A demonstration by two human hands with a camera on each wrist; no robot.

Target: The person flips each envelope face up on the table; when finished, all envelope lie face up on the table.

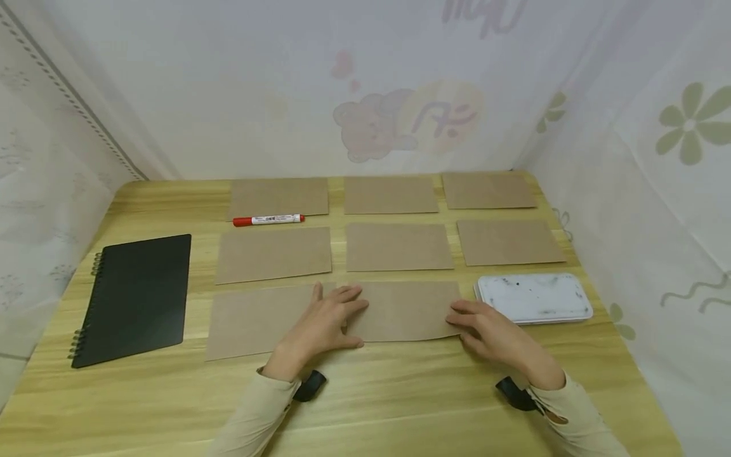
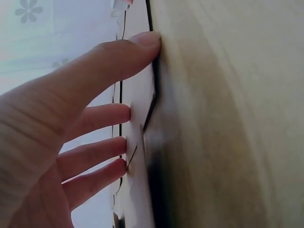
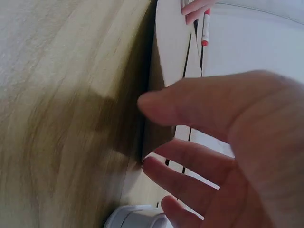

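Observation:
A brown cardboard rectangle point(image 1: 408, 312) lies in the front row, between the two hands. My left hand point(image 1: 322, 320) rests at its left edge, fingers spread and thumb near the front edge. Beneath that hand is the right part of another cardboard rectangle point(image 1: 245, 324), partly hidden. At the opposite side, my right hand point(image 1: 491, 327) touches the right edge of the middle card with its fingertips. In the right wrist view, the thumb stands in front of the slightly raised card corner point(image 3: 159, 130), and a fingertip point(image 3: 150, 165) meets the corner.
More cardboard rectangles point(image 1: 400, 247) form rows behind. A red-capped marker point(image 1: 271, 219) lies near the back left card. At left is a black spiral notebook point(image 1: 137, 298); at right, beside the right hand, a white marbled case point(image 1: 537, 297). Patterned cloth hangs round the wooden table point(image 1: 388, 406).

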